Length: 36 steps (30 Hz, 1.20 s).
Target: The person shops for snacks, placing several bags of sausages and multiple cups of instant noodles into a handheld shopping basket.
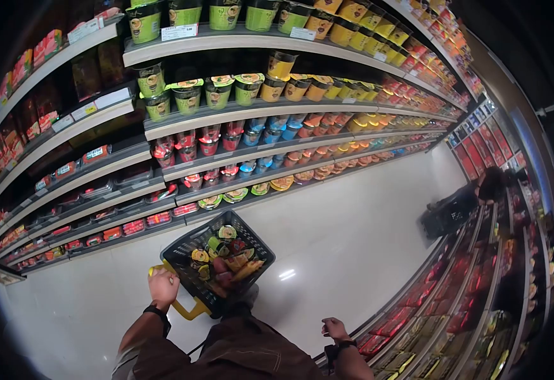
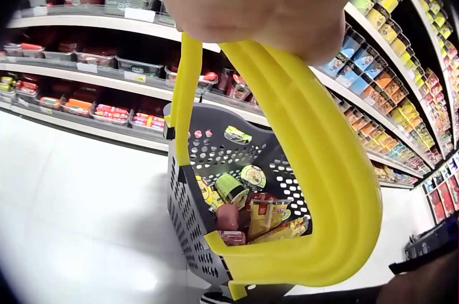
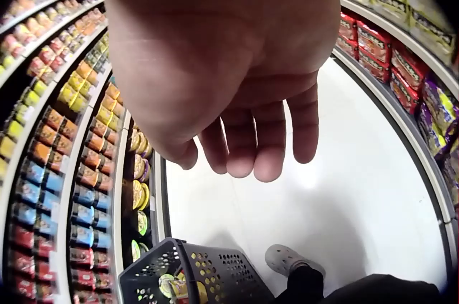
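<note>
Basket (image 2: pixel 185 211), one — below left hand (image 1: pixel 163 286), whose fingers curl round its yellow handle (image 2: pixel 315 153). Right wrist view alone clearly shows one clog (image 3: pixel 284 258) — also four fingers of right hand (image 3: pixel 229 67), loose, slightly apart.

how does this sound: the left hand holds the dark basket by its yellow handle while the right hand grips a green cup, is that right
Not quite: the right hand is empty, as the right wrist view shows. The rest stands: the left hand holds the dark basket by its yellow handle.
</note>
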Each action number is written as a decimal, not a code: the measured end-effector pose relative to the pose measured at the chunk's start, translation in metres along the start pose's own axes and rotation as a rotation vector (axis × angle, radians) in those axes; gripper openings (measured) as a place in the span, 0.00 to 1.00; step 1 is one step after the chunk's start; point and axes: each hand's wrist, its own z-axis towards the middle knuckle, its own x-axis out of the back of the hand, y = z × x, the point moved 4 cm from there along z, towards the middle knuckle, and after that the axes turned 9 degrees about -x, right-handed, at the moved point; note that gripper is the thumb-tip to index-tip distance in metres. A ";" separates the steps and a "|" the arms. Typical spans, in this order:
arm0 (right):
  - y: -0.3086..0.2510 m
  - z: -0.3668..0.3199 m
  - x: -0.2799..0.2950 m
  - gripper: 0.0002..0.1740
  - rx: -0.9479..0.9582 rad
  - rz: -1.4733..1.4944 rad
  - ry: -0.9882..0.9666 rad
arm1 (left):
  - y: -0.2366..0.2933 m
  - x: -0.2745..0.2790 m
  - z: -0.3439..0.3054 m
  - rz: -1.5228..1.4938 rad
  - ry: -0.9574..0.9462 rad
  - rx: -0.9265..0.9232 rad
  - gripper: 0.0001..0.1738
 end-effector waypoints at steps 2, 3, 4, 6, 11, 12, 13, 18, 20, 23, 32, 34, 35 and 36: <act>-0.026 0.012 0.012 0.15 0.039 0.005 -0.003 | 0.006 -0.009 0.010 0.008 -0.025 0.020 0.08; -0.037 0.017 0.017 0.15 0.079 0.019 -0.003 | 0.009 -0.014 0.014 0.017 -0.049 0.032 0.07; -0.044 0.020 0.020 0.16 0.093 0.033 -0.006 | 0.013 -0.016 0.018 0.021 -0.050 0.032 0.07; -0.048 0.028 0.025 0.16 0.066 0.040 -0.005 | 0.023 -0.019 0.029 -0.008 -0.061 0.035 0.07; -0.021 0.048 0.042 0.17 -0.165 -0.040 -0.035 | 0.044 -0.032 0.049 0.027 -0.068 0.047 0.08; -0.012 0.053 0.049 0.17 -0.216 -0.048 -0.057 | 0.048 -0.035 0.051 0.044 -0.045 0.044 0.08; -0.004 0.060 0.056 0.17 -0.290 -0.055 -0.063 | 0.050 -0.036 0.054 0.065 -0.019 0.042 0.08; 0.002 0.102 0.102 0.16 -0.387 -0.143 -0.178 | 0.068 -0.038 0.066 0.077 -0.069 0.133 0.17; -0.023 0.122 0.124 0.16 -0.242 -0.285 -0.236 | 0.079 -0.034 0.067 0.066 0.053 0.232 0.22; -0.058 0.174 0.164 0.14 -0.212 -0.194 -0.279 | 0.081 -0.051 0.051 0.078 0.179 0.409 0.36; -0.204 0.243 0.230 0.15 -0.010 -0.239 -0.158 | 0.053 -0.116 -0.022 -0.242 0.246 1.033 0.27; -0.221 0.256 0.224 0.14 -0.030 -0.313 -0.174 | 0.057 -0.122 -0.013 -0.205 0.251 1.041 0.26; -0.226 0.257 0.217 0.14 -0.039 -0.341 -0.185 | 0.068 -0.115 -0.007 -0.262 0.255 1.085 0.24; -0.234 0.253 0.209 0.13 -0.058 -0.353 -0.232 | 0.081 -0.104 0.000 -0.321 0.259 1.128 0.23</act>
